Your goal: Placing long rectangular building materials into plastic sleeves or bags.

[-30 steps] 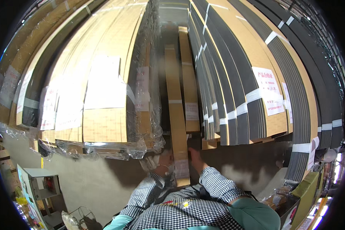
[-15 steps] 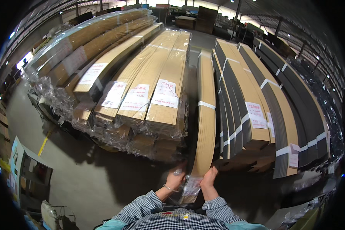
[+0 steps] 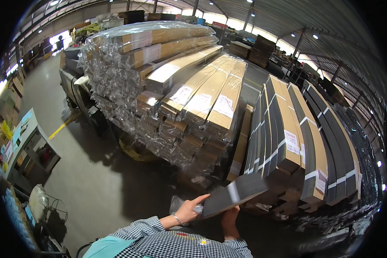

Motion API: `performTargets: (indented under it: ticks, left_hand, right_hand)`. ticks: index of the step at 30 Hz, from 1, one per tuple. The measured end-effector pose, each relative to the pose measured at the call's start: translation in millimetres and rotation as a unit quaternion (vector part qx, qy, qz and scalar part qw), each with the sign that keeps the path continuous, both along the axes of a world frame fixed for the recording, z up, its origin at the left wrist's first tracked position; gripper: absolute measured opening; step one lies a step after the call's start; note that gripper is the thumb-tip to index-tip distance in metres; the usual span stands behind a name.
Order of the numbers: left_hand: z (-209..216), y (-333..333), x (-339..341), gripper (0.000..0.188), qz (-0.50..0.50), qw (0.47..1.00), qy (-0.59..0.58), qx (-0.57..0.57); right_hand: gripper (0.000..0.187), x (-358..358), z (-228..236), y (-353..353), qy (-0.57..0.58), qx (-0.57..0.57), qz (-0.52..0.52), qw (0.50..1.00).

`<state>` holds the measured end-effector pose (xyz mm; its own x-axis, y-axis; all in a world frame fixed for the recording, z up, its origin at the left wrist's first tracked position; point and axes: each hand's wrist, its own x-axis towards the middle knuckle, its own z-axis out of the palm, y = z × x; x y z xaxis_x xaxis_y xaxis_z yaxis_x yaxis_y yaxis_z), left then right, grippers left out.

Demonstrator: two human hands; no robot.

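Note:
A long dark grey bundle of strips (image 3: 238, 193), bound with a pale band, is lifted at its near end in front of me. My left hand (image 3: 189, 210) grips that near end from the left, a bracelet on the wrist. Under the end, my right hand (image 3: 230, 219) holds the bundle from below. The bundle's far end points toward the stack of dark banded bundles (image 3: 305, 155) on the right. Both sleeves are black-and-white check.
A tall pile of long cardboard boxes in clear film (image 3: 172, 90) fills the middle. One long box (image 3: 241, 146) lies in the gap between the piles. A grey cabinet (image 3: 30, 150) stands at left. Bare concrete floor (image 3: 103, 185) lies ahead of me.
The view has tilted up from the stacks toward the hall. The dark bundle's near end has come up off the floor gap into both hands.

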<state>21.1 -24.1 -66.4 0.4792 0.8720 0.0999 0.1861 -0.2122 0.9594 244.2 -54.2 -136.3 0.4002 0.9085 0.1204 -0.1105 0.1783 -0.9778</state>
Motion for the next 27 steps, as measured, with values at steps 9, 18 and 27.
performTargets:
  ticks: [9, 18, 27]
  left_hand:
    - [-40, 4, -24, 0.059, 0.065, 0.992, 0.031, 0.104]
    - [189, -14, -75, 0.026, -0.127, 0.865, -0.486, 0.017]
    - [286, -24, -105, 0.060, -0.114, 0.792, -0.597, 0.049]
  right_hand:
    - [0.017, -33, 21, -13, -0.027, -0.070, 0.031, 0.997]
    - [0.091, -48, -9, -36, -0.206, 0.029, 0.207, 0.956]
    - [0.062, -111, -27, -12, -0.275, 0.048, 0.191, 0.941]
